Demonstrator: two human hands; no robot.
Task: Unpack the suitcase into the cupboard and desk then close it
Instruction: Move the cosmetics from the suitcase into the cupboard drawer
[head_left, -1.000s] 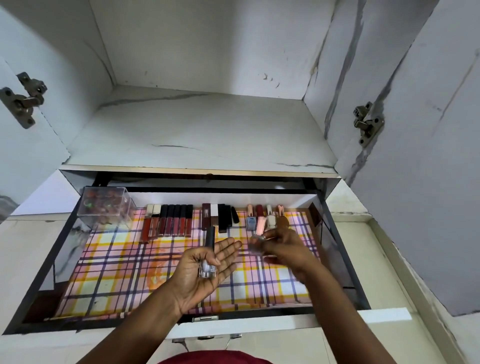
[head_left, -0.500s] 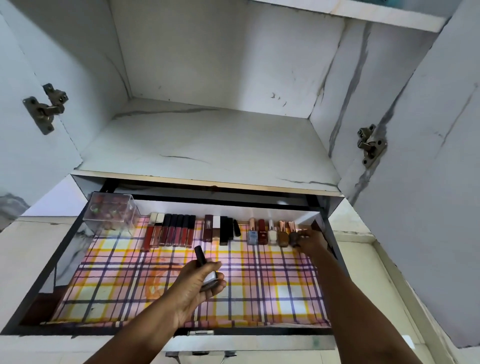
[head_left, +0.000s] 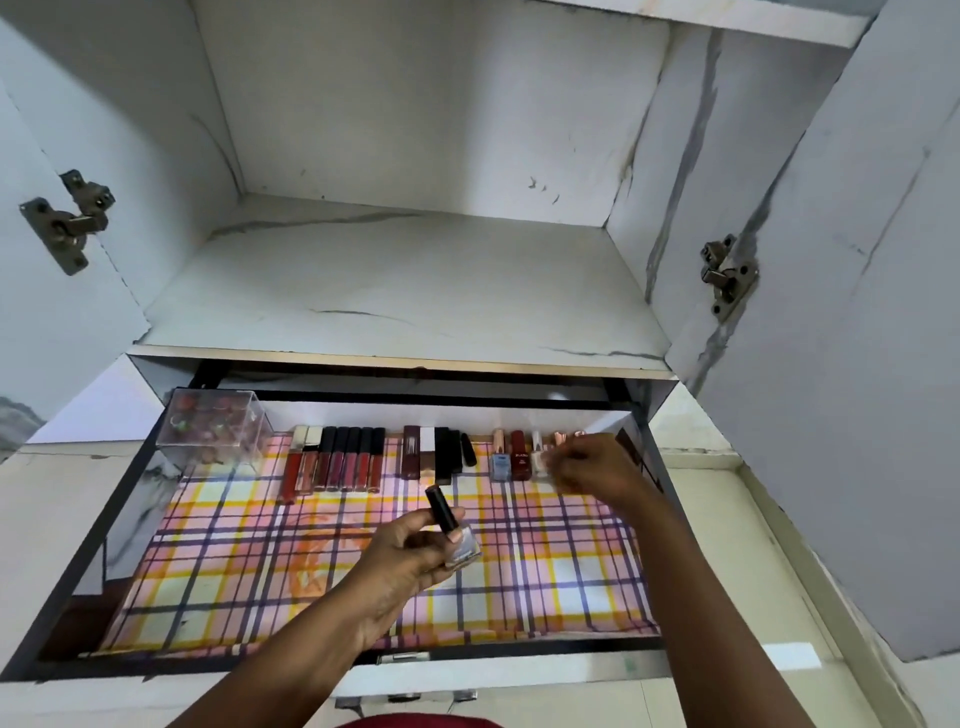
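Fingers (head_left: 415, 525) of the left hand (head_left: 400, 561) grip a small nail polish bottle (head_left: 457, 540) with a dark cap, above the checked liner of the open drawer (head_left: 78, 545). Right hand (head_left: 592, 467) reaches to the row of bottles (head_left: 519, 457) at the back wall; its fingers are blurred, so I cannot tell their state. Lip gloss tubes (head_left: 337, 462) lie beside a clear box (head_left: 215, 426).

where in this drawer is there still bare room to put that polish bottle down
Bare checked liner fills the drawer's front and middle, below the lip gloss row. The back edge is crowded, from clear box to nail polishes, where the right hand works.
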